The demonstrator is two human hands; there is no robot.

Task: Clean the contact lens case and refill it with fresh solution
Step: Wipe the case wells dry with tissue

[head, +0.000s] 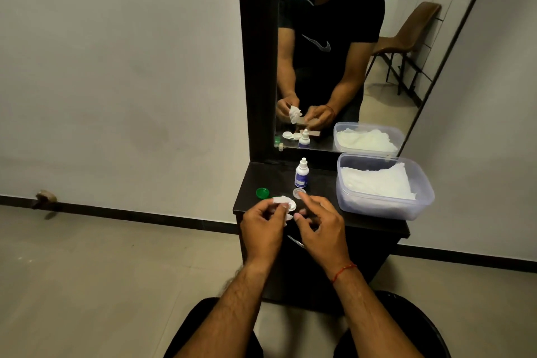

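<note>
pinching a crumpled white tissue [281, 201] between thumb and fingertips, the left hand [263, 227] presses it against the white contact lens case [291, 206] on the dark dresser top [325, 183]. the right hand [321, 227] is just beside it, gripping nothing, fingers loosely curled and the index finger stretched toward the case. a clear round cap [299, 193] lies just behind the case, and a green cap [262, 193] sits to its left. the small solution bottle [302, 174] stands upright behind the clear cap, capped. to the right rests a clear plastic tub [377, 206] of white tissues. a mirror [343, 52] rises at the back.
</note>
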